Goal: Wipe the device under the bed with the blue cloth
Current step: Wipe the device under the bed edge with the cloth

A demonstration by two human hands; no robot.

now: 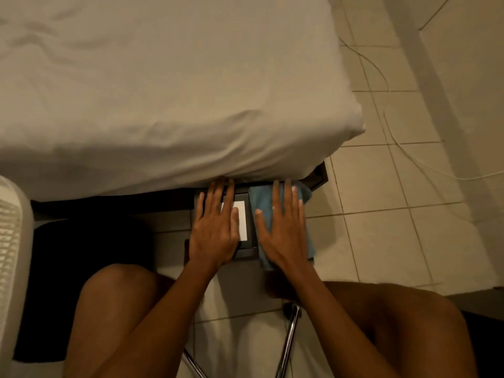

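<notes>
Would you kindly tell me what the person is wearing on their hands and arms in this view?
Nothing that shows: the left hand and right hand are bare, without gloves, and I see no rings, watch or bracelet. Both forearms are uncovered; no sleeve is in view.

The device (244, 251) shows only in part: its far end runs under the bed (163, 91), the left hand (215, 233) covers its left side and part of the white label (243, 219), and the blue cloth (261, 199) hides its right side. The right hand (283, 233) covers the middle of the cloth. The bed is cut by the top and left edges; the white cable (462, 178) leaves at the right edge
</notes>
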